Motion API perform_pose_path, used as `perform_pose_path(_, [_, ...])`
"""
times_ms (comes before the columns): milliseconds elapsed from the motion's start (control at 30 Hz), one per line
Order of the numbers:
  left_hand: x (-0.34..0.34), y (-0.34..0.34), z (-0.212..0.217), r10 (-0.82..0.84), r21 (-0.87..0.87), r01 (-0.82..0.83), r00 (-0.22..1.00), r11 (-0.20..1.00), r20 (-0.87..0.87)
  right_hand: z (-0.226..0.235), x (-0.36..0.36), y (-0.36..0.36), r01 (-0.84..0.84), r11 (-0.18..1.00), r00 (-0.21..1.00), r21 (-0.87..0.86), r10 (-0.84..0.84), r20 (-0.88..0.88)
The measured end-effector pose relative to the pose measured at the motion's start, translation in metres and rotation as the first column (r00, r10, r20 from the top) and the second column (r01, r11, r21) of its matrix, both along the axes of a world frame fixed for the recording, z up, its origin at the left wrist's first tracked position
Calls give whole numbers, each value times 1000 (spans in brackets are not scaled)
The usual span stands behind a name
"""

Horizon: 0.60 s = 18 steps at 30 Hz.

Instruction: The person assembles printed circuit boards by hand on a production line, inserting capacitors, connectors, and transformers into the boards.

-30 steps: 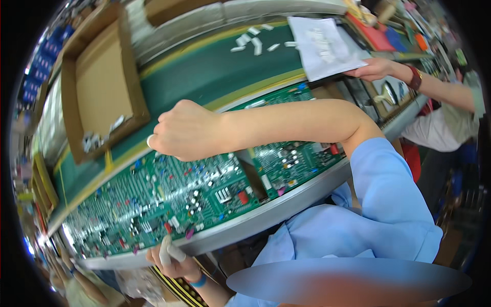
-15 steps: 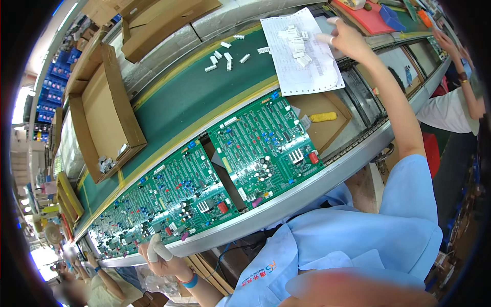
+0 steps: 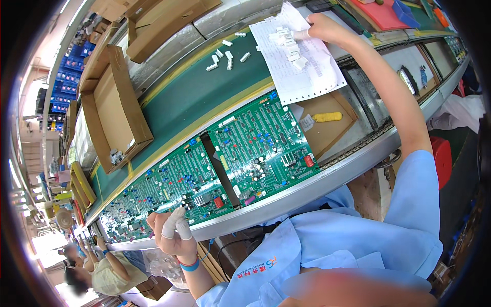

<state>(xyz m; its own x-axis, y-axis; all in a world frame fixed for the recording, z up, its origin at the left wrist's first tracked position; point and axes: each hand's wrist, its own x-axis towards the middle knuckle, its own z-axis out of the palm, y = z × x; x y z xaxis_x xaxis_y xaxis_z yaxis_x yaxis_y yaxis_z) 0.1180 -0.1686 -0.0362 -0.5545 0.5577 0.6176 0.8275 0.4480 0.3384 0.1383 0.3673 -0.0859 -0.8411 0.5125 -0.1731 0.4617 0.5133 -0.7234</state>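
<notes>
My right hand reaches far across the belt to a printed paper sheet. Its capped fingertips pinch into a pile of small white connectors lying on that sheet. My left hand, with white finger cots and a blue wristband, rests at the metal rail. It holds nothing and sits just below a green circuit board. A second green circuit board, full of components, lies to the right of the first.
More white connectors are scattered on the green belt. Open cardboard boxes stand beyond the belt. A shallow cardboard tray holds a yellow part. Other people work further down the line of boards.
A second ago my right hand was over the boards. It swung out to the paper sheet and has stayed at the connector pile since. My left hand stays at the rail.
</notes>
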Motion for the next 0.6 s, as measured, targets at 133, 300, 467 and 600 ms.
perform_pose_path(133, [0,-1,-6,-2,25,0,998,1000,64,-11,-2,-16,-14,884,996,467,56,-76])
perform_pose_path(300, [0,-6,-12,9,10,-10,995,1000,101,-19,-4,-2,24,997,982,66,-11,-190])
perform_pose_path(467, [-3,-7,-18,11,31,-16,991,999,134,-45,1,45,-61,980,984,-188,28,-174])
perform_pose_path(600, [-2,-15,-20,37,31,-42,989,999,141,-49,-10,26,47,782,956,-621,-215,-199])
